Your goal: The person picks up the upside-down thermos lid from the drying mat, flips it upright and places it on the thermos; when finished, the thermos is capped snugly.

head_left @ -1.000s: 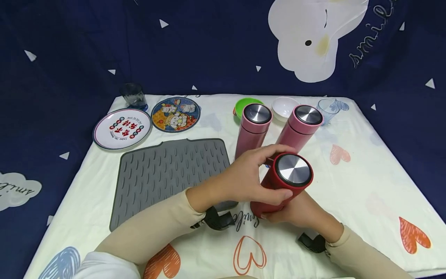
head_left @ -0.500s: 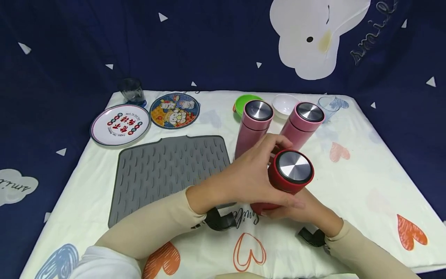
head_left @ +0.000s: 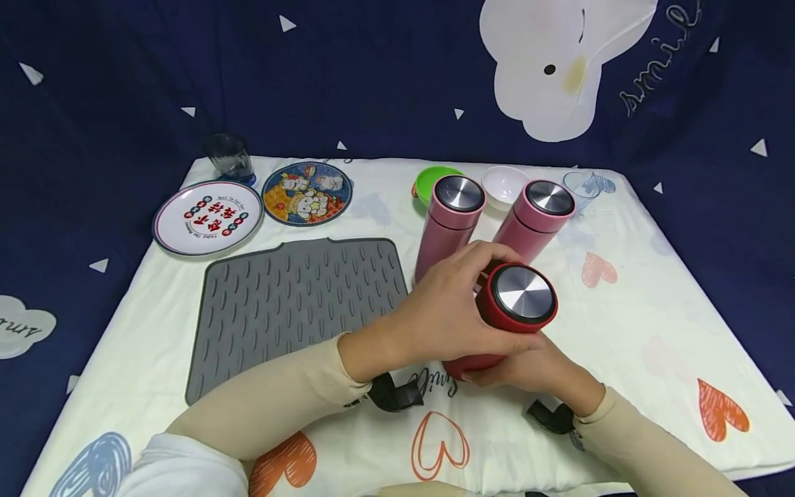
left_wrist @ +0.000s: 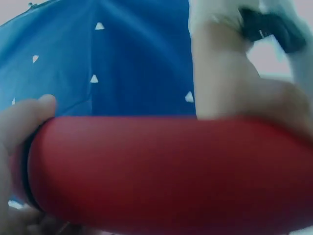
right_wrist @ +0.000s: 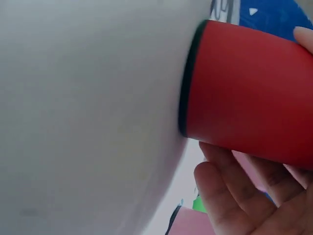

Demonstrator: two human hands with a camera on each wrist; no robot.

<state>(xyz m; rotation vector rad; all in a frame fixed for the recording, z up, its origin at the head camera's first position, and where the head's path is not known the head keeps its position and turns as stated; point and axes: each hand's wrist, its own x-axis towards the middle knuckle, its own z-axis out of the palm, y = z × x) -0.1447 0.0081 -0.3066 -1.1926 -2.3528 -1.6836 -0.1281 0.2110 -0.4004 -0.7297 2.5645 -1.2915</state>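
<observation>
A red thermos (head_left: pixel 518 321) with a shiny steel-topped cap stands tilted between both hands in the head view. My left hand (head_left: pixel 453 310) grips its upper part, thumb along the near side and fingers round the far side. In the left wrist view, the left thumb (left_wrist: pixel 29 120) lies by the dark ring under the cap. My right hand (head_left: pixel 534 366) holds the lower body, its thumb near the base. The right wrist view shows the black-rimmed base close against the white cloth, with right-hand fingers (right_wrist: pixel 234 191) along the body. Two pink thermoses (head_left: pixel 444 235) stand just behind.
A grey ridged mat (head_left: pixel 298 304) lies left of the hands. Behind it are a white plate (head_left: pixel 174 221), a cartoon-printed round mat (head_left: pixel 307 193) and a dark glass (head_left: pixel 230 159). A green bowl (head_left: pixel 428 181), a white bowl (head_left: pixel 504 183) and a clear glass (head_left: pixel 580 193) stand at the back.
My left hand has shifted round the red thermos: its thumb now reaches further right and lower, and its far fingers have drawn up. The right hand stays on the lower body.
</observation>
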